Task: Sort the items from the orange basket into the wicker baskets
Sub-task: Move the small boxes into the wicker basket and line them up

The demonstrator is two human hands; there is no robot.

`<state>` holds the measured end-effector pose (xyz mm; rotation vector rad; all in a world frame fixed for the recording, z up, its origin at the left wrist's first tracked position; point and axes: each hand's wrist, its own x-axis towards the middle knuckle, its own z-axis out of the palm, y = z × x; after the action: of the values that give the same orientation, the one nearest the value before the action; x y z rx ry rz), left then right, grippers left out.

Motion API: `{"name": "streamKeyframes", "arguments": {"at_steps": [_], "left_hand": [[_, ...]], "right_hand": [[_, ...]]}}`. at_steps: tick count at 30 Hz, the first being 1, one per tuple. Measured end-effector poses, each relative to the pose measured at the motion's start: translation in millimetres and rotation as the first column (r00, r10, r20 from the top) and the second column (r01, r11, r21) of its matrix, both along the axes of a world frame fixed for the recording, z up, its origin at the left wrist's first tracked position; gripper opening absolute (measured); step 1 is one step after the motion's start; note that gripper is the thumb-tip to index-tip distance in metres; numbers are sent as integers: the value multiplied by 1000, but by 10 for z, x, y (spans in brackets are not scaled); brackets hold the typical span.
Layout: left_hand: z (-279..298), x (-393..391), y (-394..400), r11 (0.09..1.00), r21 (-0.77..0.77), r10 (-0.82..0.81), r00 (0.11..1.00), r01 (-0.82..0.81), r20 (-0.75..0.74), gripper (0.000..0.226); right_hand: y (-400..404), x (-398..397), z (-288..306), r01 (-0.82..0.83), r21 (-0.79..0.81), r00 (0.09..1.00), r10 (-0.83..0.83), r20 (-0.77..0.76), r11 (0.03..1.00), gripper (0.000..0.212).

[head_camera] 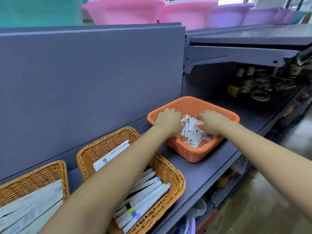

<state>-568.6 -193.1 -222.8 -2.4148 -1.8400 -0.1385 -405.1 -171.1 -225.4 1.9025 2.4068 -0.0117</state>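
Observation:
An orange perforated plastic basket (217, 108) stands on the grey shelf and holds a pile of white pens and small packets (192, 134). Both my hands are inside it. My left hand (168, 120) rests on the left side of the pile with fingers curled down onto the pens. My right hand (214, 123) presses on the right side, fingertips among the items. Whether either hand grips a piece is hidden by the fingers. A wicker basket (175, 176) under my left forearm holds white markers with coloured caps. A second wicker basket (42, 173) at far left holds flat white packs.
A grey back panel (91, 78) rises behind the baskets. An upper shelf (244, 53) overhangs at the right, with binder clips and scissors (258, 86) beneath it. Pink and purple tubs (128, 10) stand on top. The shelf's front edge (212, 179) runs diagonally, with an aisle floor at right.

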Motion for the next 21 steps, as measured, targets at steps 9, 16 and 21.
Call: {"name": "streamKeyframes", "arguments": {"at_steps": [9,16,21], "left_hand": [[-183,688,619,971,-229,68,997,-73,-33,43],[-332,1020,882,902,-379,199,978,-206,-57,17],[-378,1134,905,903,-352,274,961,-245,34,25]], "right_hand": [[635,448,-138,-169,-149,970,191,150,974,28],[804,474,-268,-261,-102,953,273,129,960,22],[872,400,-299,-190,-162,972,208,106,968,32]]}}
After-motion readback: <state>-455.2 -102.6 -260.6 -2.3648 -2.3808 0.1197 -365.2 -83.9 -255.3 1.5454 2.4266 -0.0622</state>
